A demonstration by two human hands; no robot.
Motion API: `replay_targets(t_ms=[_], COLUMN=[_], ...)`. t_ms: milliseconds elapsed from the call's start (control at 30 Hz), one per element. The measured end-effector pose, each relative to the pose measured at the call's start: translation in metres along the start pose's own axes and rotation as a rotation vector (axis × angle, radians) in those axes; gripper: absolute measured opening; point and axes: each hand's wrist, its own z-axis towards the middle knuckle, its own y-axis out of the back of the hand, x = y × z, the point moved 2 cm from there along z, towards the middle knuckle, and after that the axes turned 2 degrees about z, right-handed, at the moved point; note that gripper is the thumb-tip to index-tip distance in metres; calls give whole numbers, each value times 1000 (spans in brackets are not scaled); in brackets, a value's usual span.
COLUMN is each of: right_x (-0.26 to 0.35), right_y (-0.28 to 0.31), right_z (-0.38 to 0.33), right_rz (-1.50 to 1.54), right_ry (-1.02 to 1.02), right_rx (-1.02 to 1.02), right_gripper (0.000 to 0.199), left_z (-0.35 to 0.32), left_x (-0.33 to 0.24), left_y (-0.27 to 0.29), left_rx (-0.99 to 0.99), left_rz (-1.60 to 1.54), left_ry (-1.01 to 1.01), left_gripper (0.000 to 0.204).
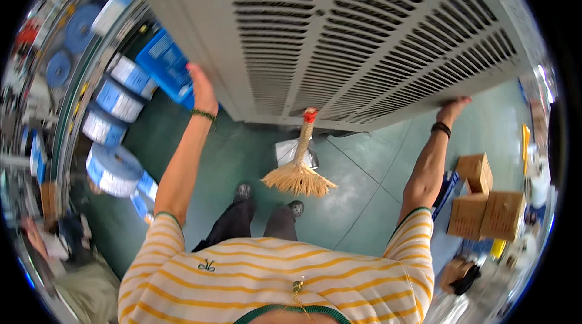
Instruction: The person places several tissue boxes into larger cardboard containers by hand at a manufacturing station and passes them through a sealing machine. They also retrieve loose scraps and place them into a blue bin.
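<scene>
A large grey-beige metal cabinet (200,20) with slotted vents fills the upper view, between my arms. My left hand (204,92) lies along its left side, fingers stretched out and the palm against the edge. At the lower right edge, my right hand (453,110) rests against the cabinet with its fingers extended; some of them are hard to make out. Neither hand is wrapped round anything. Below the cabinet's near edge, between my arms, is a straw hand broom (298,169) with a red-tipped handle. A pale sheet-like thing (285,151) shows partly behind it.
At left, large labelled rolls (115,169) line a workbench edge, near a blue plastic container (163,63). Cardboard boxes (467,215) are stacked at right. A person (79,245) is partly seen at lower left. My shoes (244,192) stand on the green floor (357,209).
</scene>
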Motion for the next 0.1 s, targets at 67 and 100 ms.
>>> replay_targets(t_ms=[67, 100], right_x=[11, 27], right_y=[-19, -35], right_z=[-15, -31], right_rz=[101, 35], right_ry=[-106, -120], right_rx=[53, 72], right_gripper=[71, 70], left_z=[-5, -10], left_x=[-14, -21], left_y=[2, 20], left_rx=[-12, -59], left_rz=[-9, 5], left_ry=[26, 12], left_gripper=[73, 73])
